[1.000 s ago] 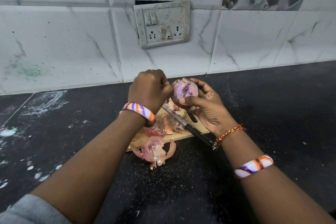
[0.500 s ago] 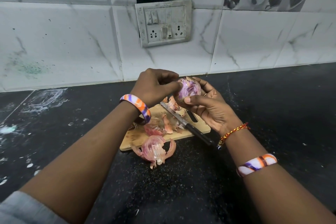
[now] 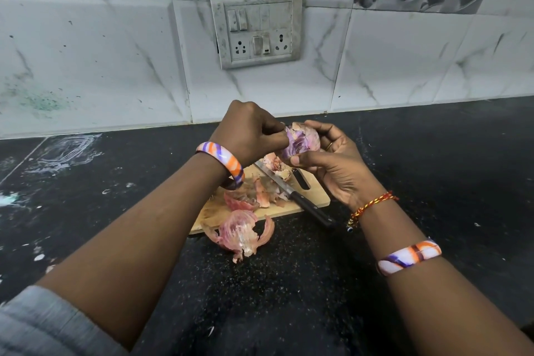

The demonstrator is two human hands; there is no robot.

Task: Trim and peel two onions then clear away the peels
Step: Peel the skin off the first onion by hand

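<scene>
**Two hands on one onion, and several ways to lose it**

Two hands hold the onion (image 3: 302, 140) in the air above the far end of the cutting board (image 3: 316, 196). Our right hand (image 3: 338, 166) cradles it, thumb and fingers curled around the bulb; our left hand (image 3: 250, 131) has its fingers closed at the onion's near side, apparently pinching a flap of purple skin, though the pinch itself is partly hidden behind the knuckles.

The risks we see from here:

- A hard tug could tear the skin short, leaving patches to pick off, or jerk the slick bulb out of our right-hand grip onto the dark surface (image 3: 433, 182).
- The knife (image 3: 291, 195) lies on the board under our hands, blade toward us and handle hanging off the board's edge. A dropped onion, or a wrist coming down, could strike the blade or knock the knife off.
- Loose peels (image 3: 239, 233) have already spilled past the board's front edge onto the surface, and more falling from this height would probably scatter wider and make clearing up slower.
</scene>
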